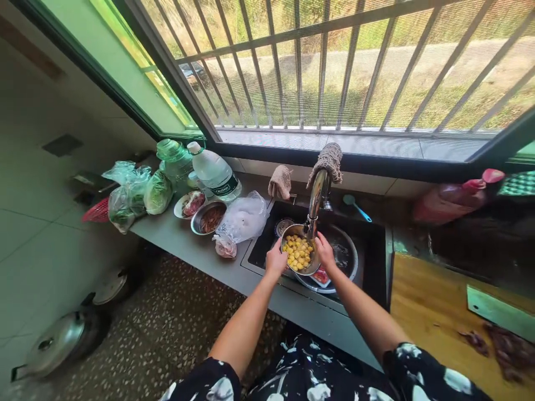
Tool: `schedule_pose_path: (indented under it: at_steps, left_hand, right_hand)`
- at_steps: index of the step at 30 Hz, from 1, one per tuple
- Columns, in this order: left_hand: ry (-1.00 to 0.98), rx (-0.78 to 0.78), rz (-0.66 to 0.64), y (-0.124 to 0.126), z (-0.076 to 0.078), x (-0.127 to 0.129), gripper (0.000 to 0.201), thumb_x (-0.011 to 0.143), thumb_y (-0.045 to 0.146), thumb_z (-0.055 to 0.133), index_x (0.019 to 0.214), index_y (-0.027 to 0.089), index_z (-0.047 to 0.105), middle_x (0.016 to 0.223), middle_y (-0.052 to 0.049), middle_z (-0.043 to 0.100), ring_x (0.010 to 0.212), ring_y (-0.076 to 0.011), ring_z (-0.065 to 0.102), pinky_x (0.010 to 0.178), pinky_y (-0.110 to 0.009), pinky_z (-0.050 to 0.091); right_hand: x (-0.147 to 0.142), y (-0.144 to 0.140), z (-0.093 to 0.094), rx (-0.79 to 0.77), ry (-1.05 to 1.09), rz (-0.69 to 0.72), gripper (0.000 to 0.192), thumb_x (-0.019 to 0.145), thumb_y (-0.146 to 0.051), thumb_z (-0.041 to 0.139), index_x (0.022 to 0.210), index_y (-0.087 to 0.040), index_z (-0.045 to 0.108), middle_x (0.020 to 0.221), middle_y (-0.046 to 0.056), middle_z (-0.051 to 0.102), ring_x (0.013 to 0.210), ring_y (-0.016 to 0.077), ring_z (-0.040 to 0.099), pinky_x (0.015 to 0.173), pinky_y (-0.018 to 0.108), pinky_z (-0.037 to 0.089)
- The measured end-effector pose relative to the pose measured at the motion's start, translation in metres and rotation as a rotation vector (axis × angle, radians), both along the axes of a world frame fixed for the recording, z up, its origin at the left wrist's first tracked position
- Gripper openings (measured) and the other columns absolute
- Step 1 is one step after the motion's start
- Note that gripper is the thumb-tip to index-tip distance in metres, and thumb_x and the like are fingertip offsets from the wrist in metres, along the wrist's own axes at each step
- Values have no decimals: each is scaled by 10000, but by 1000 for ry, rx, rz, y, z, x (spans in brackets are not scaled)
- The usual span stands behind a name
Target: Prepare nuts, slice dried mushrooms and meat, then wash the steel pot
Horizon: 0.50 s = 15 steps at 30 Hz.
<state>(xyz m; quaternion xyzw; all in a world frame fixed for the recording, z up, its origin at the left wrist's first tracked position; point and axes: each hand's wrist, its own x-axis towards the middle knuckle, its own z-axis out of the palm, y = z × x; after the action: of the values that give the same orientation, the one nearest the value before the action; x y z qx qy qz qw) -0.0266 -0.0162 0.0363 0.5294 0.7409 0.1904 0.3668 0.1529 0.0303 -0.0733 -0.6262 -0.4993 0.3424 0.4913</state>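
Both hands hold a metal bowl (310, 268) of small yellow, rounded pieces (297, 252) that look like peeled chestnuts. My left hand (276, 259) is closed on the bowl's left rim, and my right hand (325, 250) grips its right side. The bowl is tilted a little toward me, right under the spout of the faucet (318, 195). Whether water runs cannot be made out. Below it, a large metal basin (354, 262) sits in the dark sink (374, 262), with a red and white item (321, 278) partly hidden inside.
Left on the counter are a big water bottle (215, 172), a plastic bag (244, 217), a bowl of brown strips (212, 217), a plate with meat (192, 205) and bagged greens (129, 195). At right, a cleaver (499, 312) and dark meat (510, 348) lie on a wooden board (422, 312).
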Motion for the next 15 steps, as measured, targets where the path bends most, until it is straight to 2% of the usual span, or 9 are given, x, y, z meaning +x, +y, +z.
schedule_pose_path:
  at_steps: [3,6,12,15]
  left_hand:
    - [243,17,-54,-3,24,2,573,737,151,468,1283,282,359,780,-4,652,617,-120,607,616,-186,449]
    - [462,42,-110,-5,42,5,544,745,191,481,1266,311,376,832,-38,650,758,-180,613,670,-237,447]
    - [658,24,-204,-8,59,15,522,768,202,446,1272,304,356,851,-89,638,802,-228,610,679,-298,455]
    - [699,43,-226,-10,65,20,500,779,220,433,1270,276,361,850,-101,635,817,-244,608,690,-326,462]
  right_hand:
    - [-24,-18,-23,-61,146,-73,535,792,-444,329,1165,-102,499,1208,118,506,1106,176,457,976,343,305]
    - [-42,-25,-32,-48,196,-88,555,784,-449,331,1181,-93,482,1236,126,478,1132,175,432,994,351,280]
    - [-69,-29,-42,-1,145,-50,592,810,-464,265,1234,-79,415,1287,135,415,1198,172,354,1025,362,228]
    - [-83,-30,-43,30,50,3,627,821,-481,243,1294,-76,320,1352,139,313,1257,180,251,1043,380,182]
